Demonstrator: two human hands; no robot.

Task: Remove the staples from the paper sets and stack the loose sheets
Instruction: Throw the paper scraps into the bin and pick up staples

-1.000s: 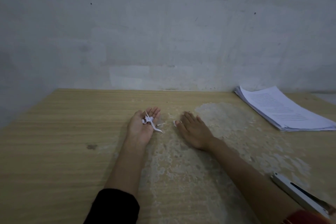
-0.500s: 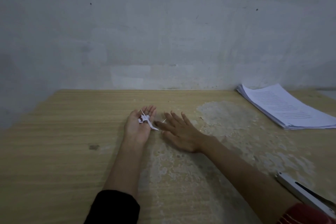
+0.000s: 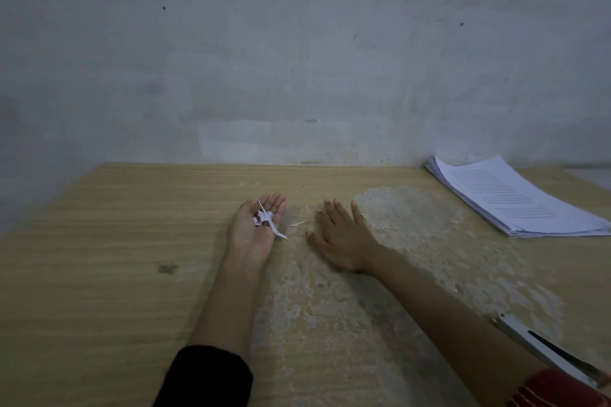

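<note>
A person's left hand (image 3: 254,235) lies palm up, fingers loosely apart, cradling paper scraps (image 3: 265,218). The right hand (image 3: 344,241) rests flat, fingers spread. A stray sliver (image 3: 297,224) between them is best swept gently into the palm. The stacked sheets (image 3: 515,198) sit far right.

Head camera looks forward and down over the table (image 3: 99,274) toward the wall (image 3: 297,43).

A worn wooden table (image 3: 99,258) stands against a scuffed grey wall (image 3: 297,59).
</note>
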